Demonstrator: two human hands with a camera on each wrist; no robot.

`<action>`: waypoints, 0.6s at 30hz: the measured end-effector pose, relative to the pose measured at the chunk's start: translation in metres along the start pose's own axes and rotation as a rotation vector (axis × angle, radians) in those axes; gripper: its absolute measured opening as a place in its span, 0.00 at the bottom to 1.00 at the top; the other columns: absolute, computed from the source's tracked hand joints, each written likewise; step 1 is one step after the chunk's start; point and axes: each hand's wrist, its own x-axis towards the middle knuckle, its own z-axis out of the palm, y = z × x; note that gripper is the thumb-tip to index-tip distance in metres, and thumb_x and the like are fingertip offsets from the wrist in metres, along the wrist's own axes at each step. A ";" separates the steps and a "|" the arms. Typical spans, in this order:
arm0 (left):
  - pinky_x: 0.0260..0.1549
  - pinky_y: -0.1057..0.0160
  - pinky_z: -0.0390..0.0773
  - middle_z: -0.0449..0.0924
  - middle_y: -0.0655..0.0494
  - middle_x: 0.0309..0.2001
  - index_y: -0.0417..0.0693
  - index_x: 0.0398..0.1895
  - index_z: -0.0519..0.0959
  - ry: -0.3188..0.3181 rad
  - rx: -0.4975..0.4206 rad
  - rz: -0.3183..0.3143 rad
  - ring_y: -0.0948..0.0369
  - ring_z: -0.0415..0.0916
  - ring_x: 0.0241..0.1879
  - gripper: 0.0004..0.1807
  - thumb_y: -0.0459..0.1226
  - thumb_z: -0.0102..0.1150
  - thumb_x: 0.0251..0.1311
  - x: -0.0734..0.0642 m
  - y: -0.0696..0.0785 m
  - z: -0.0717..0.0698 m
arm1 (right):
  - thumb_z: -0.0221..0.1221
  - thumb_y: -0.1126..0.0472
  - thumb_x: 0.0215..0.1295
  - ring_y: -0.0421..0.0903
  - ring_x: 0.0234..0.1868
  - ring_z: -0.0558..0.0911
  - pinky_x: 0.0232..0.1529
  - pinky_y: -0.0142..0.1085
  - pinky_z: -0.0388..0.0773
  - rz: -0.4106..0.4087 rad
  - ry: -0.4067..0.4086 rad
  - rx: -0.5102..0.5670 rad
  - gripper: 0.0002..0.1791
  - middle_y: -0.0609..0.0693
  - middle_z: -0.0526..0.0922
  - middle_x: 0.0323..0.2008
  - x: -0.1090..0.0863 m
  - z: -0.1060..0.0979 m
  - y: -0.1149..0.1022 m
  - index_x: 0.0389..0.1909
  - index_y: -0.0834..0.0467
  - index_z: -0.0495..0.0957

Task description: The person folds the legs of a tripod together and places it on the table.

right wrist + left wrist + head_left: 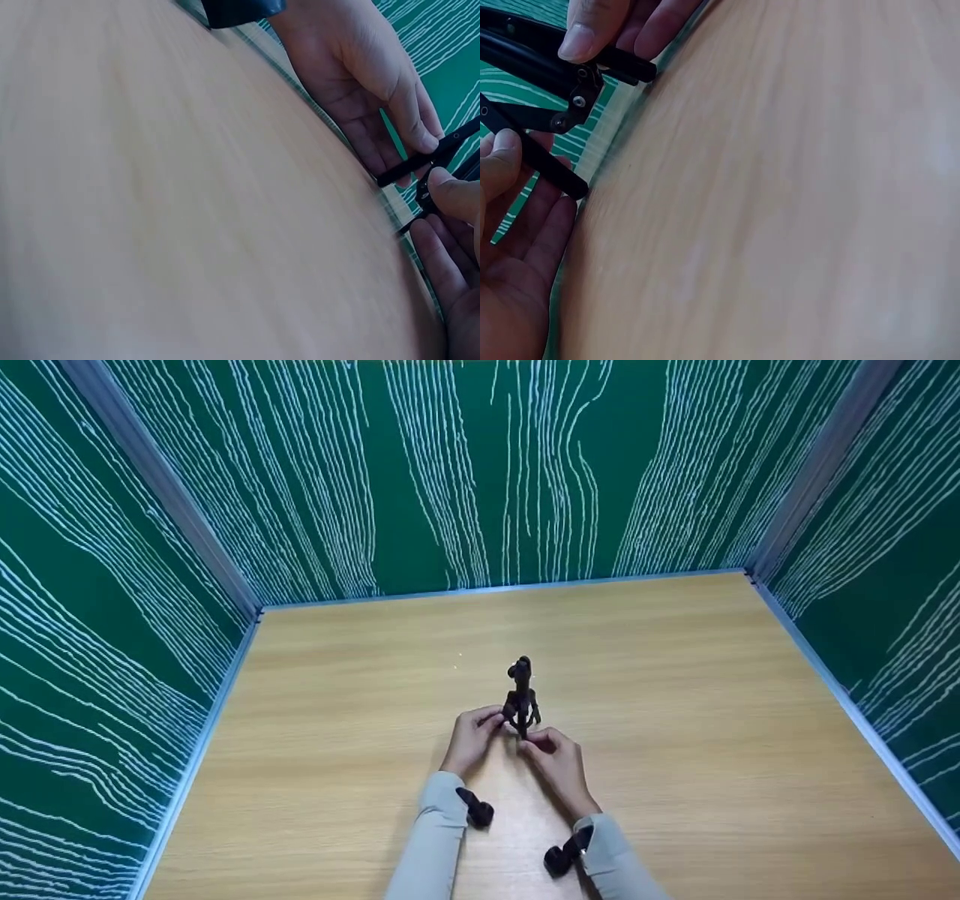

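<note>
Both the left hand (471, 737) and right hand (556, 761) are pinching legs of the small black tripod (521, 699) at the frame's centre, risking tipping it onto the wooden table (675, 720) if one slips.

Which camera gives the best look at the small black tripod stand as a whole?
The head view: the small black tripod stand stands upright on the wooden table, left hand and right hand pinching its legs. Both wrist views show only leg ends and a hinge.

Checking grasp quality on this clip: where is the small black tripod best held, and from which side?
Probably by its legs, low down, one from each side. The black tripod stands upright on the wooden table with thin legs splayed near the base. The left hand and right hand each pinch a leg there, leaving its top free.
</note>
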 end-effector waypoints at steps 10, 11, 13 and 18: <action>0.51 0.62 0.79 0.83 0.38 0.46 0.31 0.44 0.82 0.033 0.012 0.003 0.47 0.81 0.48 0.10 0.27 0.56 0.62 0.000 0.001 0.002 | 0.71 0.62 0.51 0.43 0.36 0.83 0.41 0.27 0.79 0.010 -0.006 -0.007 0.09 0.56 0.87 0.35 -0.001 -0.001 0.001 0.32 0.60 0.84; 0.51 0.63 0.79 0.83 0.38 0.46 0.32 0.45 0.81 0.039 0.005 0.003 0.48 0.80 0.48 0.11 0.27 0.56 0.62 -0.001 0.001 0.002 | 0.71 0.62 0.51 0.43 0.36 0.83 0.42 0.27 0.79 0.019 -0.016 0.005 0.09 0.56 0.87 0.35 0.000 -0.002 0.001 0.33 0.61 0.84; 0.50 0.64 0.80 0.82 0.38 0.46 0.31 0.47 0.80 0.059 -0.023 0.004 0.49 0.80 0.47 0.12 0.27 0.56 0.62 -0.003 0.001 0.004 | 0.70 0.62 0.51 0.41 0.38 0.83 0.43 0.26 0.79 0.044 -0.034 0.026 0.10 0.56 0.87 0.37 0.001 -0.004 0.001 0.35 0.61 0.84; 0.47 0.66 0.80 0.78 0.34 0.48 0.28 0.50 0.76 0.144 -0.088 0.017 0.45 0.79 0.46 0.16 0.28 0.60 0.59 -0.011 0.003 0.009 | 0.69 0.62 0.53 0.35 0.37 0.83 0.42 0.25 0.80 0.080 -0.057 0.087 0.13 0.58 0.86 0.41 0.005 -0.010 0.003 0.40 0.63 0.84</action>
